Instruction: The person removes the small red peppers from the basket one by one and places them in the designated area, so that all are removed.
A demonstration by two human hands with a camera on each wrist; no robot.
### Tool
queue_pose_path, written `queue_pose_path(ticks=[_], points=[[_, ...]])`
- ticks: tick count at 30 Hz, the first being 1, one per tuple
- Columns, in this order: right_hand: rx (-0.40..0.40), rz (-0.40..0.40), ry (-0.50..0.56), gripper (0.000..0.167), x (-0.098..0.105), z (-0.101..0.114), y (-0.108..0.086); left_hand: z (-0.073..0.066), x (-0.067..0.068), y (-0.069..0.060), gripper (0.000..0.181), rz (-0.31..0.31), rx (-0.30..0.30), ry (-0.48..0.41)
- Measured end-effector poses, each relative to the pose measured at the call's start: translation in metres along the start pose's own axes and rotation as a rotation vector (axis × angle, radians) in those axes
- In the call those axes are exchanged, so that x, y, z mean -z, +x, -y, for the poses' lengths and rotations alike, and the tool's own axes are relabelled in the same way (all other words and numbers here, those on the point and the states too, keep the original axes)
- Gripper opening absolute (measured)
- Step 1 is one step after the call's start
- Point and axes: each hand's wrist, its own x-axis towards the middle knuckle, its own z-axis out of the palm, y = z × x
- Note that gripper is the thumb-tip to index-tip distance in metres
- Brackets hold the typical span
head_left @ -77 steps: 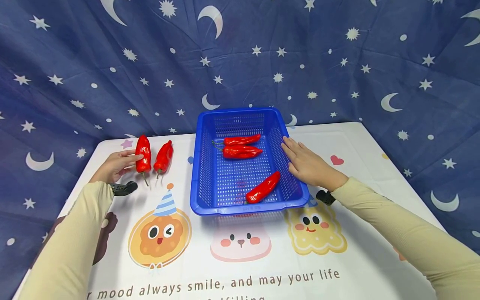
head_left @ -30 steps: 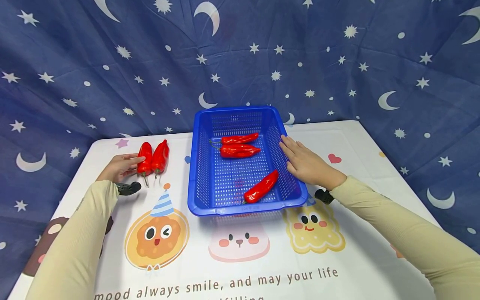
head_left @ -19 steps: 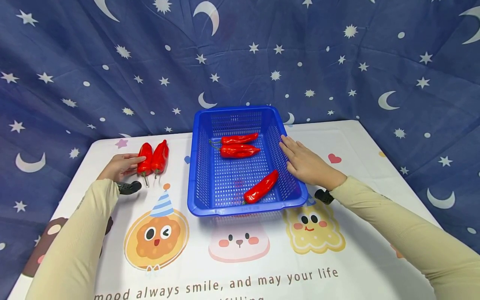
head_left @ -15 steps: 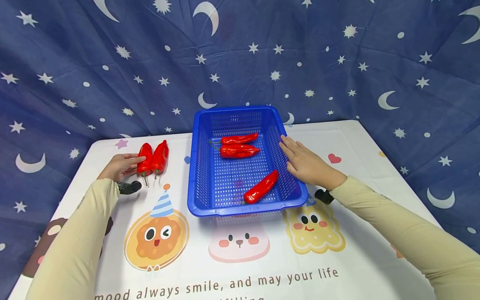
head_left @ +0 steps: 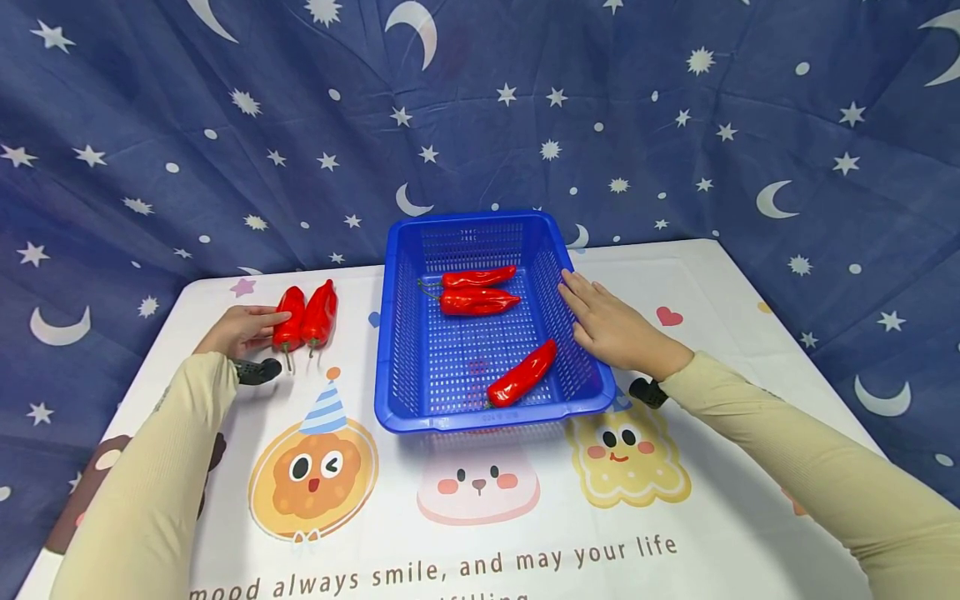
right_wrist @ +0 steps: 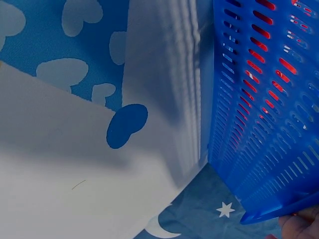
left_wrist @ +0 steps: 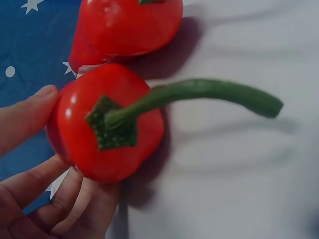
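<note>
At the table's left, the left hand [head_left: 242,328] holds a red pepper [head_left: 288,321] between thumb and fingers; in the left wrist view its green stem points right from the held pepper [left_wrist: 107,149]. A second red pepper [head_left: 320,313] lies close on its right. The right hand [head_left: 618,327] rests with extended fingers on the right rim of a blue basket [head_left: 495,421]; the right wrist view shows only fingertips at the rim. Inside the basket, two red peppers [head_left: 480,302] lie side by side towards the back and another pepper [head_left: 522,375] slants near the front right.
A white cloth with cartoon prints and lettering covers the table [head_left: 360,517]. Behind it hangs a dark blue curtain [head_left: 480,100] with stars and moons. A black wrist device [head_left: 257,372] shows at the left wrist, another [head_left: 648,392] at the right.
Compared with the oldest frame, the left hand's pepper stands closer to its neighbour and lower in the view. Over the last second it has shifted very slightly left. The right hand stays on the rim.
</note>
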Motion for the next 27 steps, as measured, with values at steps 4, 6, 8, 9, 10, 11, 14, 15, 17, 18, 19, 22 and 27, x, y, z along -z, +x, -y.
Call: queue_pose_path(ticks=[4,6,8,9,10,11,14,15,17,18,19,22,27], points=[[-0.005,0.004,0.002,0.058,0.0004,0.0003,0.0002,-0.0031,-0.002,-0.0029,0.071,0.0,0.009,0.06],[-0.008,0.006,0.003,0.059,0.0007,0.0006,0.0003,-0.0036,-0.0015,-0.003,0.071,0.008,0.017,0.061],[-0.011,0.008,0.006,0.059,0.0009,0.0009,0.0005,-0.0035,-0.0006,-0.0022,0.07,0.012,0.023,0.066],[-0.013,0.01,0.007,0.059,0.0009,0.0009,0.0007,-0.0035,-0.0003,-0.002,0.069,0.01,0.025,0.068],[-0.015,0.012,0.007,0.059,0.001,0.001,0.0008,-0.0038,-0.0001,-0.0021,0.069,0.009,0.028,0.067],[-0.017,0.014,0.006,0.059,0.001,0.001,0.0009,-0.0039,0.0,-0.0021,0.068,0.007,0.03,0.068],[-0.022,0.019,0.001,0.06,0.0008,0.0011,0.001,-0.0048,0.0,-0.0032,0.068,0.0,0.034,0.07],[-0.024,0.02,0.0,0.06,0.0008,0.0012,0.0011,-0.0051,0.0,-0.0037,0.068,-0.001,0.038,0.068],[-0.025,0.021,0.001,0.06,0.0008,0.0014,0.0012,-0.0054,0.0,-0.0039,0.068,-0.003,0.045,0.063],[-0.025,0.021,0.002,0.06,0.0008,0.0014,0.0012,-0.0052,0.0002,-0.0037,0.068,-0.004,0.047,0.06],[-0.024,0.02,0.002,0.06,0.0009,0.0015,0.0012,-0.0052,0.0003,-0.0035,0.068,-0.003,0.05,0.055],[-0.022,0.017,0.003,0.059,0.001,0.0014,0.0013,-0.0055,0.0003,-0.0035,0.068,-0.007,0.056,0.041],[-0.02,0.019,0.01,0.059,0.0007,0.0008,0.0009,-0.007,0.001,-0.0067,0.068,0.011,0.047,0.02]])
